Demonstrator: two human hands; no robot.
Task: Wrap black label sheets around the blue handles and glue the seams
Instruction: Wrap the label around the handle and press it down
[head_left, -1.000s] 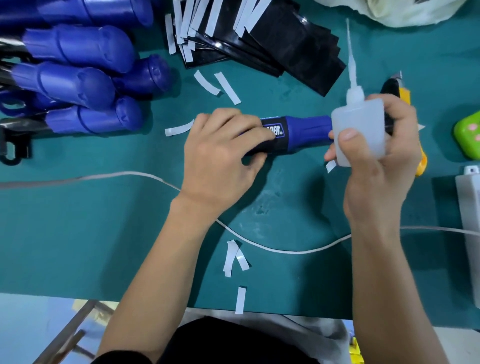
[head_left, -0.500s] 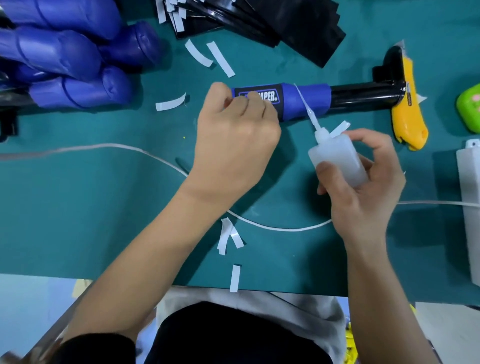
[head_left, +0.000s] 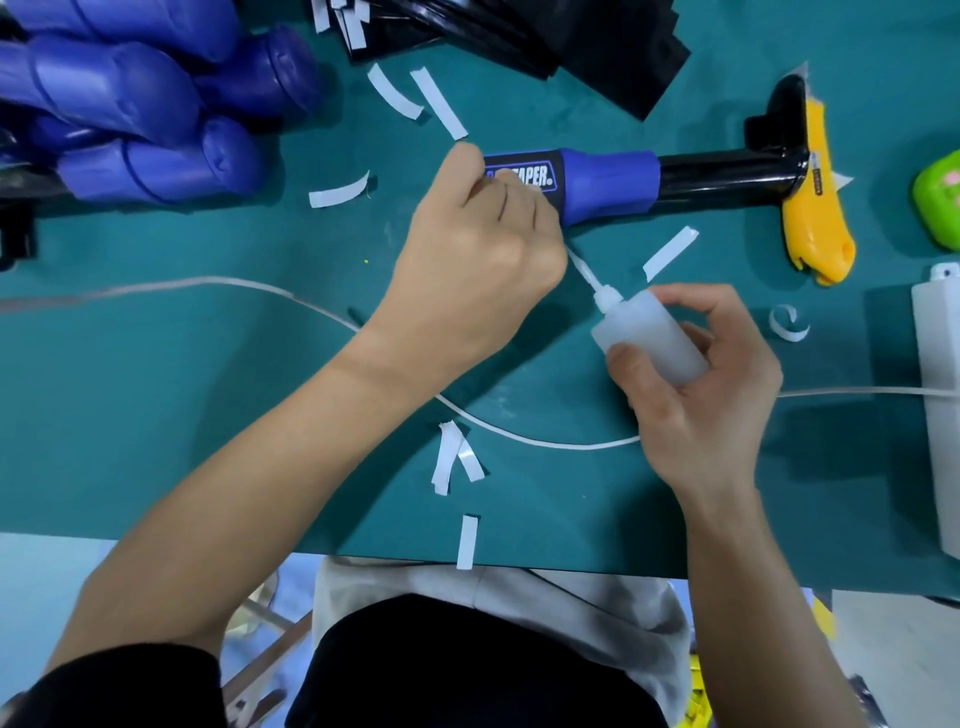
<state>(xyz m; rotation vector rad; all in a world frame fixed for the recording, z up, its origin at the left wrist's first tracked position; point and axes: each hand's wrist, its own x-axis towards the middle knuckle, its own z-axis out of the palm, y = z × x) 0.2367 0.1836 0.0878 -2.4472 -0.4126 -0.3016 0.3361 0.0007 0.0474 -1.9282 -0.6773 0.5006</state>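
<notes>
Our left grip (head_left: 478, 249) clamps the blue handle (head_left: 608, 182), our right grip (head_left: 696, 374) wraps the glue bottle (head_left: 649, 338) beside it; a hard squeeze could glue our left grip.

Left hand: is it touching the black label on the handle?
Touching. Head view shows the left hand curled over the black label on the blue handle.
</notes>
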